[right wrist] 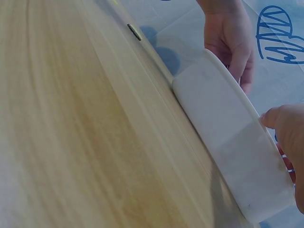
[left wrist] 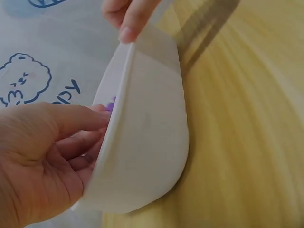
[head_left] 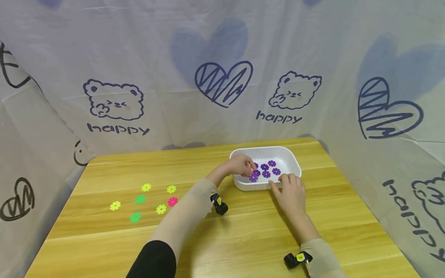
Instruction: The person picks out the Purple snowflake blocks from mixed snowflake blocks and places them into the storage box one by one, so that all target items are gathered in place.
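Observation:
A white plastic box [head_left: 265, 187] with rounded corners stands on the wooden table, with several purple flower-shaped discs [head_left: 276, 171] lying inside. My left hand [head_left: 240, 165] reaches over its left end, thumb and fingers down inside, pinching a purple disc [head_left: 253, 178] at the fingertips. In the left wrist view a bit of purple disc [left wrist: 110, 105] shows by the thumb, the rest hidden behind the box wall. My right hand [head_left: 292, 191] grips the near rim at the right, thumb outside and fingers over the edge.
Left of the box, several loose discs lie on the table [head_left: 243, 239]: yellow discs [head_left: 171, 189], green discs [head_left: 135, 217] and a pink disc [head_left: 172, 201]. A printed white curtain [head_left: 167, 77] hangs behind and along both sides.

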A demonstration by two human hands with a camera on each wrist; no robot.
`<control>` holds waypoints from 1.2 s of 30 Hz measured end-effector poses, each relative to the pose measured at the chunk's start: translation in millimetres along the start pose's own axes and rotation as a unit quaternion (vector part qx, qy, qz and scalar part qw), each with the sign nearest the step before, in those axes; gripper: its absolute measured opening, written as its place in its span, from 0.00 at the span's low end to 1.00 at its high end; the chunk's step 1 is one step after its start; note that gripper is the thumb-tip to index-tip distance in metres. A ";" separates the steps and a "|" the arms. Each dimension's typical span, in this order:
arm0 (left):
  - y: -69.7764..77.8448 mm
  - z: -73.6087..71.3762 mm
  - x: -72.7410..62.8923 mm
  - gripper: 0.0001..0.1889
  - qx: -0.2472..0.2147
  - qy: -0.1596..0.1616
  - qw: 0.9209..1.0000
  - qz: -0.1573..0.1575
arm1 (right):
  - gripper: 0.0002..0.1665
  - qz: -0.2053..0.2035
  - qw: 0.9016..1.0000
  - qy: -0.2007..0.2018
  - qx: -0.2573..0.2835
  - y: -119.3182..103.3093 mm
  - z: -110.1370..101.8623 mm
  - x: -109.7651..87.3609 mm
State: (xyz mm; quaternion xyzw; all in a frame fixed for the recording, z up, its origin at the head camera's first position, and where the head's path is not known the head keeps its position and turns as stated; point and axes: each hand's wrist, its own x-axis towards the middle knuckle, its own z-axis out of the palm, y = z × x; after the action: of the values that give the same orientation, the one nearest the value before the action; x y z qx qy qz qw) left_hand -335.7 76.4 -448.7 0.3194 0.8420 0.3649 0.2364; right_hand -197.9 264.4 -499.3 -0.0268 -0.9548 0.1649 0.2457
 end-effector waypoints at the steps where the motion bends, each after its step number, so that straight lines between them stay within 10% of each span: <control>1: 1.4 -1.0 1.0 0.12 0.020 -0.009 1.000 -0.005 | 0.24 -0.001 1.000 0.001 -0.001 -0.4 -0.1 -0.1; 17: 5.2 2.6 10.9 0.12 0.195 -0.019 0.980 -0.030 | 0.23 -0.015 1.000 0.012 0.002 -6.9 1.5 0.1; 24: -7.3 0.8 3.2 0.15 0.031 0.070 0.997 0.032 | 0.23 -0.009 1.000 0.005 0.002 -5.4 1.9 -0.4; 36: -8.6 -1.6 -32.9 0.15 -0.158 0.154 0.973 0.067 | 0.23 -0.001 1.000 -0.008 0.004 -2.4 -2.0 -0.5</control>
State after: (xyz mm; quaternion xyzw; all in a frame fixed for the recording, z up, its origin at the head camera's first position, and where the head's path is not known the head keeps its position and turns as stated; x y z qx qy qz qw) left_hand -317.4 47.8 -448.9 0.2737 0.7768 0.5528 0.1267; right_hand -196.5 262.7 -497.2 -0.0239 -0.9563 0.1684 0.2379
